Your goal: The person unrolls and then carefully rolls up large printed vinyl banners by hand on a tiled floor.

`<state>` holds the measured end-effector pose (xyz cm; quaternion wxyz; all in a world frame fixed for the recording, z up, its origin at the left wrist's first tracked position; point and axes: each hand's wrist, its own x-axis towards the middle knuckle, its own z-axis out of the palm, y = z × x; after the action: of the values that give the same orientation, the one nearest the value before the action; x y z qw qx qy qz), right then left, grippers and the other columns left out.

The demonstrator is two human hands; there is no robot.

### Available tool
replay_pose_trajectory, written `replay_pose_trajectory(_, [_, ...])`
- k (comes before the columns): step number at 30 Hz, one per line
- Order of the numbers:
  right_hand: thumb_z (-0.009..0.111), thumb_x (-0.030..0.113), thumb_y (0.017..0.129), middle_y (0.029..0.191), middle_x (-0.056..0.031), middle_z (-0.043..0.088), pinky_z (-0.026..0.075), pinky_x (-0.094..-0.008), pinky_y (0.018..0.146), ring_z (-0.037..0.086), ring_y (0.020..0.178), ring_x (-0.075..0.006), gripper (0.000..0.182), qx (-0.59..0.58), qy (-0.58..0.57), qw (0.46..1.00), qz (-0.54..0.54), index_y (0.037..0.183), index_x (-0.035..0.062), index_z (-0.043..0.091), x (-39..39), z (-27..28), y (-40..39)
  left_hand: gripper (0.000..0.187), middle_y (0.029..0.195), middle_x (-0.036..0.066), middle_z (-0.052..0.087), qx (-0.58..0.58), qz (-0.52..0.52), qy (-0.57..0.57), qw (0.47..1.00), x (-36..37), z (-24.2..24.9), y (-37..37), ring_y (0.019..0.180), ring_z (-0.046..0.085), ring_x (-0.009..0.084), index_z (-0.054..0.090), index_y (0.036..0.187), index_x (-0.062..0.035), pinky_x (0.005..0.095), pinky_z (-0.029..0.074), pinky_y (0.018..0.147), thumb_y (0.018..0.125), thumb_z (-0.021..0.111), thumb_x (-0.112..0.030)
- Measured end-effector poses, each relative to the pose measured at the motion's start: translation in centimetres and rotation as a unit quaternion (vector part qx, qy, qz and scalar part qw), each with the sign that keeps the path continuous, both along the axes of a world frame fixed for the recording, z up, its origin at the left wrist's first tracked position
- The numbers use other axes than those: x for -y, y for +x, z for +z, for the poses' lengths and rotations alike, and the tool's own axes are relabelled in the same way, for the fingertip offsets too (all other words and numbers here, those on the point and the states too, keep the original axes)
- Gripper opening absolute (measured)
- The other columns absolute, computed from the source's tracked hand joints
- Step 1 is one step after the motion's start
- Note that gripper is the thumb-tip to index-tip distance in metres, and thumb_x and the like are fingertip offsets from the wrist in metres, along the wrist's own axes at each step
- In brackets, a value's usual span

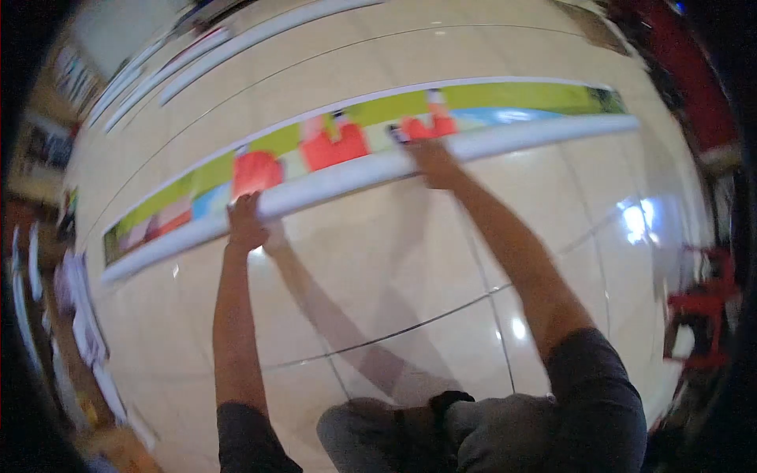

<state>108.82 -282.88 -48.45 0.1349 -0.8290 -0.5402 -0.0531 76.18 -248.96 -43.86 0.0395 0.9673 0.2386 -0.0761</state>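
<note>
A long printed banner (331, 150) lies across the tiled floor, with a strip of green, blue and red figures showing. Its near side is wound into a white roll (339, 187) that runs the banner's full width. My left hand (248, 221) is closed over the roll left of its middle. Farther right, my right hand (432, 163) grips the same roll, its fingers near a red printed figure. My fingertips are partly hidden and slightly blurred.
Several long white rolls (268, 43) lie on the floor at the far left. White rolled material (79, 307) rests along the left side. A red stool (702, 315) stands at the right, and something large and red (690, 71) is at the upper right.
</note>
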Motion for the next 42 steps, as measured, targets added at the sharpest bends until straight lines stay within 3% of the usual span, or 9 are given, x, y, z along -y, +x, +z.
replay_pose_trajectory(4, [0.066,0.017,0.074,0.115,-0.014,0.058,0.043,-0.0524,0.089,0.057,0.109,-0.0308,0.05,0.062,-0.155,0.986,-0.026,0.123,0.0138,0.053,0.4,3.2,-0.2,0.071,0.116,0.015,0.052,0.027,-0.099,0.008,0.995,2.2,-0.5,5.3,0.107,0.053,0.0337,0.048,0.123,-0.0088,0.0451,0.047,0.086,0.056,0.07,-0.005])
replay_pose_trajectory(12, [0.061,0.001,0.068,0.123,-0.0123,0.057,0.038,-0.044,0.099,0.049,0.119,-0.0305,0.052,0.041,-0.104,0.969,-0.221,0.119,0.0096,0.057,24.7,0.5,6.0,0.042,0.118,0.019,0.055,0.152,-0.195,-0.156,0.956,21.5,-1.8,7.4,0.112,0.051,0.0348,0.054,0.12,-0.006,0.0496,0.038,0.096,0.079,0.055,-0.011])
replay_pose_trajectory(13, [0.06,-0.001,0.068,0.126,-0.0132,0.055,0.04,-0.0439,0.098,0.048,0.121,-0.0312,0.054,-0.253,-0.07,0.936,-0.234,0.12,0.0089,0.056,22.3,10.5,0.6,0.041,0.119,0.017,0.052,0.156,-0.2,-0.073,0.965,24.5,-0.4,5.0,0.115,0.048,0.0332,0.054,0.121,-0.0074,0.0501,0.038,0.097,0.081,0.053,-0.012])
replay_pose_trajectory(15, [0.061,-0.003,0.066,0.132,-0.0125,0.05,0.04,-0.046,0.099,0.045,0.124,-0.0343,0.067,0.131,-0.161,0.968,-0.141,0.13,0.0089,0.048,32.8,4.5,2.5,0.046,0.117,0.015,0.052,0.151,-0.159,-0.048,0.975,22.8,0.9,-0.8,0.114,0.048,0.0317,0.053,0.123,-0.009,0.05,0.039,0.095,0.078,0.059,-0.016])
replay_pose_trajectory(27, [0.066,0.012,0.066,0.126,-0.0233,0.045,0.031,-0.0535,0.102,0.042,0.119,-0.0421,0.058,-0.247,-0.265,0.928,0.091,0.121,0.0017,0.051,25.1,6.7,-15.9,0.056,0.118,0.015,0.058,-0.152,0.012,-0.214,0.965,11.4,3.9,-29.7,0.123,0.046,0.0371,0.057,0.118,-0.0127,0.0563,0.025,0.107,0.066,0.075,-0.017])
replay_pose_trajectory(36, [0.077,0.02,0.06,0.134,-0.0141,0.045,0.017,-0.0532,0.111,0.036,0.13,-0.0347,0.083,-0.238,-0.246,0.939,0.038,0.136,0.0162,0.044,28.8,8.8,-25.9,0.066,0.149,0.022,0.022,0.01,0.199,0.084,0.976,15.0,3.8,-48.1,0.136,0.022,0.0437,0.034,0.143,-0.0113,0.0593,0.019,0.108,0.086,0.054,-0.04])
replay_pose_trajectory(38, [0.076,0.037,0.066,0.141,-0.0129,0.041,0.001,-0.0572,0.112,0.027,0.137,-0.0336,0.08,-0.219,-0.25,0.942,-0.045,0.136,0.0141,0.044,34.2,9.7,-21.2,0.074,0.148,0.023,0.024,0.217,0.361,0.043,0.906,15.1,-1.2,-52.1,0.134,0.025,0.0434,0.027,0.145,-0.0063,0.0584,0.02,0.108,0.09,0.042,-0.055])
replay_pose_trajectory(41, [0.051,0.052,0.087,0.15,-0.019,0.027,0.019,-0.0514,0.11,0.023,0.138,-0.0371,0.072,-0.201,-0.027,0.902,-0.38,0.142,0.0087,0.035,46.2,2.6,-15.0,0.077,0.147,0.022,0.025,0.541,0.603,-0.22,0.543,15.2,-6.2,-50.2,0.128,0.036,0.0404,0.024,0.145,-0.0049,0.0573,0.026,0.105,0.092,0.04,-0.058])
replay_pose_trajectory(42, [0.045,0.055,0.091,0.15,-0.0226,0.025,0.026,-0.0498,0.109,0.023,0.138,-0.0389,0.073,-0.214,0.128,0.842,-0.479,0.144,0.0066,0.031,50.2,-0.4,-12.9,0.077,0.147,0.022,0.025,0.543,0.603,-0.222,0.542,15.2,-3.9,-46.0,0.128,0.036,0.0404,0.024,0.145,-0.0049,0.0573,0.026,0.105,0.092,0.04,-0.058])
